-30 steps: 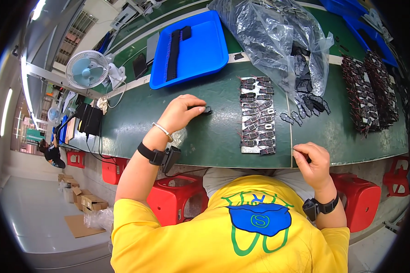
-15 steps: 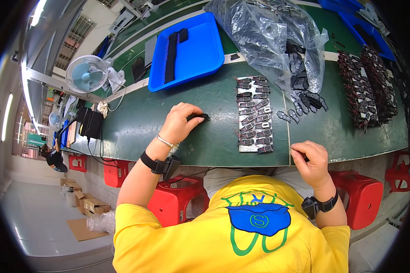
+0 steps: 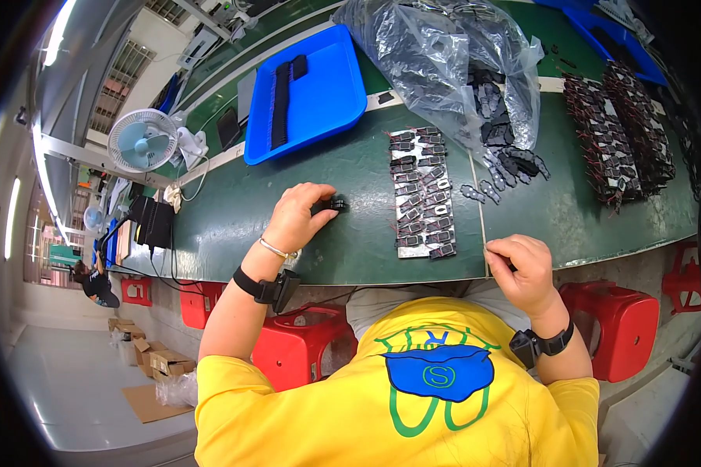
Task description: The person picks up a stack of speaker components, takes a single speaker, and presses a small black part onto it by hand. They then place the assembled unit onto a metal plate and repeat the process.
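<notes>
My left hand is over the green bench, thumb and fingers curved round a small black part that shows at the fingertips. Just above the bench's front edge, my right hand is curled, with thumb and forefinger close together. A dark spot shows between them, too small to name. Between the hands lies a white strip carrying rows of small black parts with thin dark red wires. Past its right side, loose black parts spill from a clear plastic bag.
A blue tray with a row of black pieces stands at the back left. More wired strips are stacked at the right. A fan and a black box are at the left. Red stools stand beside me.
My left fingers have spread a little, and the black part now shows more and at a different angle. My right thumb and forefinger have shifted slightly. The whole view has shifted a little.
</notes>
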Demonstrator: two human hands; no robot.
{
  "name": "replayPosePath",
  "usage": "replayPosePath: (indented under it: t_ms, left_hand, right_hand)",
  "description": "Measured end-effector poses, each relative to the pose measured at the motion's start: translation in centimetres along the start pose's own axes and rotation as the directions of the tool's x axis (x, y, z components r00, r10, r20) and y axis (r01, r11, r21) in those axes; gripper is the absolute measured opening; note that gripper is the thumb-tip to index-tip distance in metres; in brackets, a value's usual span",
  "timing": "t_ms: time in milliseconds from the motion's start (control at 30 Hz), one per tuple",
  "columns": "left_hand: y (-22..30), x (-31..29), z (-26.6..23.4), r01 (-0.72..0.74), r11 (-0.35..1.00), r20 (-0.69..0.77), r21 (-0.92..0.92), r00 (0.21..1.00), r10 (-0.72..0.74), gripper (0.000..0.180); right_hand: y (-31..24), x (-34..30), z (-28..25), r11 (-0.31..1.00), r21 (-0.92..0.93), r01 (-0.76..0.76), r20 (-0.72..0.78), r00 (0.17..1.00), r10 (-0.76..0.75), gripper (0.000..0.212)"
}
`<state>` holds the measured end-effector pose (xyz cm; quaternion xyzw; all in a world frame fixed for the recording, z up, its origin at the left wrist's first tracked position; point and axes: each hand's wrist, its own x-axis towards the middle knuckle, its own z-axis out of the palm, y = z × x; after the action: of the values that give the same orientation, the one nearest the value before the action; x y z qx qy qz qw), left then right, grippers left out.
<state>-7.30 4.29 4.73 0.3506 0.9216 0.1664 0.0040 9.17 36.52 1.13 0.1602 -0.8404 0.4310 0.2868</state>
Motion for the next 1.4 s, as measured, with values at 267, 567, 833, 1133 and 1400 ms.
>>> replayPosePath:
  t_ms: [267,567,833,1133,1400]
  left_hand:
    - [2.8,-1.6,-2.2,-0.076,0.997,-0.146,-0.02,0.987,0.072,0.03]
    - [9.0,-1.0,-1.5,-0.336,0.893,-0.095,-0.301,0.942,0.322,0.015]
    - [12.0,4.6,1.3,-0.404,0.697,-0.25,-0.592,0.915,0.317,0.011]
    - [9.4,5.9,2.9,-0.144,0.176,-0.151,-0.974,0.988,-0.027,0.014]
    - [9.2,5.7,2.5,-0.124,0.206,-0.126,-0.971,0.992,0.001,0.015]
  right_hand:
    - [0.4,-0.3,0.2,0.998,-0.027,0.049,-0.055,0.997,-0.05,0.013]
    - [-0.4,0.0,1.0,0.999,0.035,-0.03,0.056,0.998,0.028,0.021]
    - [-1.1,0.8,3.4,0.982,-0.187,0.035,0.137,0.99,-0.01,0.027]
    - [-1.3,1.1,3.7,0.968,-0.248,0.034,0.191,0.982,0.015,0.027]
    - [-1.4,0.9,4.1,0.945,-0.29,0.152,0.234,0.969,-0.084,0.026]
